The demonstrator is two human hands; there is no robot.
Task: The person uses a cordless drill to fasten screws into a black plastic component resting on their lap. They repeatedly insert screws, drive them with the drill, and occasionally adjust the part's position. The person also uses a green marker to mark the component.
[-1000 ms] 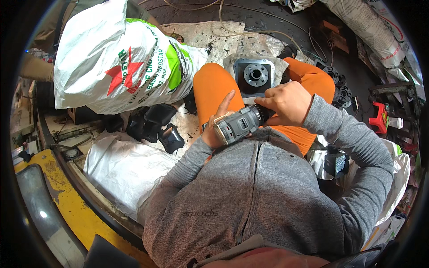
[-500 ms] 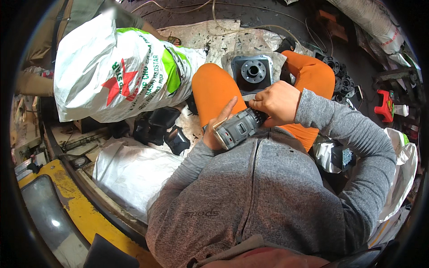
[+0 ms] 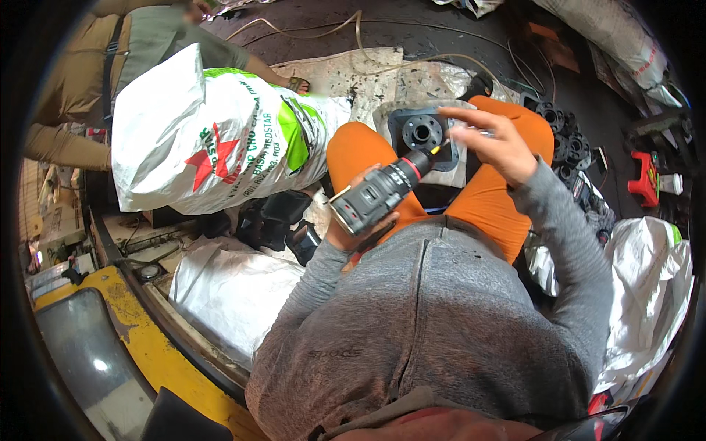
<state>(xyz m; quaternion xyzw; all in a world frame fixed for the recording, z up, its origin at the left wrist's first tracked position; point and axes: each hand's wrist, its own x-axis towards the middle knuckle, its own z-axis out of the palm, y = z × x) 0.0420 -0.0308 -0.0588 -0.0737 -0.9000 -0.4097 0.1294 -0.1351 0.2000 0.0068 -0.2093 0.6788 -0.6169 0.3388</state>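
My left hand (image 3: 353,234) is wrapped around a grey and black cordless drill (image 3: 376,192) with a red ring near its chuck. A small yellowish tip (image 3: 435,150) sticks out of the chuck, toward the far right. Just beyond it, my right hand (image 3: 500,143) hovers with its fingers stretched and apart; a small shiny spot shows between them, too blurred to name. A dark square metal housing with a round drilled flange (image 3: 423,133) lies on a pale sheet between my orange-clad legs, beneath the drill tip and right fingers.
A big white sack (image 3: 169,140) stands at my left, with a person in brown trousers (image 3: 84,66) behind it. Black parts (image 3: 273,217) lie beside my left leg. Dark round flanges (image 3: 570,143) and a red stand (image 3: 645,178) are at right. A hose (image 3: 360,33) crosses the far floor.
My right hand has come off the drill's chuck and moved away to the right, its fingers opening. The drill's front end and the yellowish tip now show. My left hand still holds the drill.
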